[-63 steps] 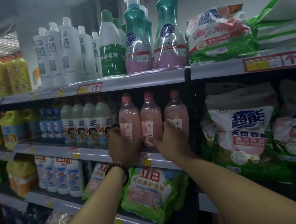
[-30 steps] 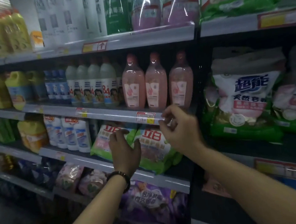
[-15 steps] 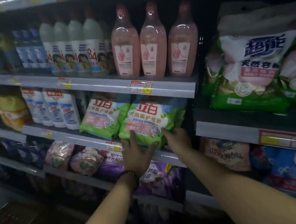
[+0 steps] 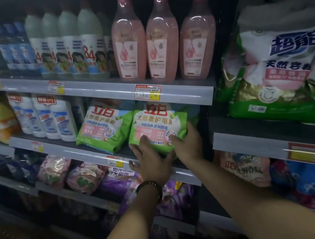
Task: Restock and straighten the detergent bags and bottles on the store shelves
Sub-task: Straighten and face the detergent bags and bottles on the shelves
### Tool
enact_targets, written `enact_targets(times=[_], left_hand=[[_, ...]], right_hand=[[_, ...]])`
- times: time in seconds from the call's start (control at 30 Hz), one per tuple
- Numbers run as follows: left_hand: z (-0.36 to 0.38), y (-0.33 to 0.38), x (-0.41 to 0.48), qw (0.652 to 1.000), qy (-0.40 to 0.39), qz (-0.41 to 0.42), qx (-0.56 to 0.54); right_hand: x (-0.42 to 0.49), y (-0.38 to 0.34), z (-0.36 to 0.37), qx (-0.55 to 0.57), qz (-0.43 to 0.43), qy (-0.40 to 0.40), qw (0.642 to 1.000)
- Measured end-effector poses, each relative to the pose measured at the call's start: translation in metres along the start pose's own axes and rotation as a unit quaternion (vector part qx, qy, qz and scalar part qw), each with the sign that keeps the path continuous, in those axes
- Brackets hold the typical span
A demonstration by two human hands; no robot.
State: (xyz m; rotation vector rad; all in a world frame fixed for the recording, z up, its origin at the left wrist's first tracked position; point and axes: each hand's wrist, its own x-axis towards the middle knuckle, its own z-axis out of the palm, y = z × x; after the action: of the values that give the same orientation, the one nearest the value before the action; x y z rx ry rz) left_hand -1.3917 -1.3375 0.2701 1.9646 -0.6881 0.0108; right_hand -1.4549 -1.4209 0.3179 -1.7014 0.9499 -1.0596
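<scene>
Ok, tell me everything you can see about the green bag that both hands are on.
The green bag is a soft, glossy plastic pouch, green at the edges with a white and pink middle, red characters at the top and smaller print below. It looks full and puffy. It leans back, front facing out, at the right end of its shelf, beside a matching bag. The left hand holds its lower left corner; the right hand holds its lower right edge.

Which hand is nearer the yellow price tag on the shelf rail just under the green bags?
Left. The left hand is just right of the price tag, thumb near it. The right hand is farther right, on the green bag.
</scene>
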Motion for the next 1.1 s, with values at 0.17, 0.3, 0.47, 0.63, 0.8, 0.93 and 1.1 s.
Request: enact_targets(times=[0.17, 0.3, 0.47, 0.63, 0.8, 0.93, 1.1], left_hand=[[0.01, -0.01, 0.001, 0.991, -0.012, 0.029, 0.132], [0.004, -0.012, -0.008, 0.974, -0.013, 0.006, 0.227], [-0.021, -0.016, -0.016, 0.977, -0.036, -0.008, 0.209], [-0.045, -0.04, -0.048, 0.99, -0.003, 0.017, 0.141], [-0.027, -0.104, -0.116, 0.996, 0.026, -0.09, 0.014], [0.01, -0.159, -0.145, 0.983, -0.039, -0.175, -0.037], [0.068, -0.218, -0.152, 0.962, -0.026, -0.244, -0.119]], right_hand=[[0.003, 0.015, -0.009, -0.028, 0.039, -0.019, 0.999], [0.002, 0.013, -0.017, -0.079, 0.027, -0.065, 0.994], [-0.023, 0.019, -0.029, -0.14, -0.002, -0.069, 0.988], [-0.075, 0.037, -0.062, -0.182, -0.122, 0.017, 0.976], [-0.142, 0.097, -0.07, -0.146, -0.131, -0.02, 0.98], [-0.161, 0.147, -0.052, -0.127, 0.019, -0.116, 0.985], [-0.138, 0.193, -0.009, -0.136, 0.182, -0.15, 0.962]])
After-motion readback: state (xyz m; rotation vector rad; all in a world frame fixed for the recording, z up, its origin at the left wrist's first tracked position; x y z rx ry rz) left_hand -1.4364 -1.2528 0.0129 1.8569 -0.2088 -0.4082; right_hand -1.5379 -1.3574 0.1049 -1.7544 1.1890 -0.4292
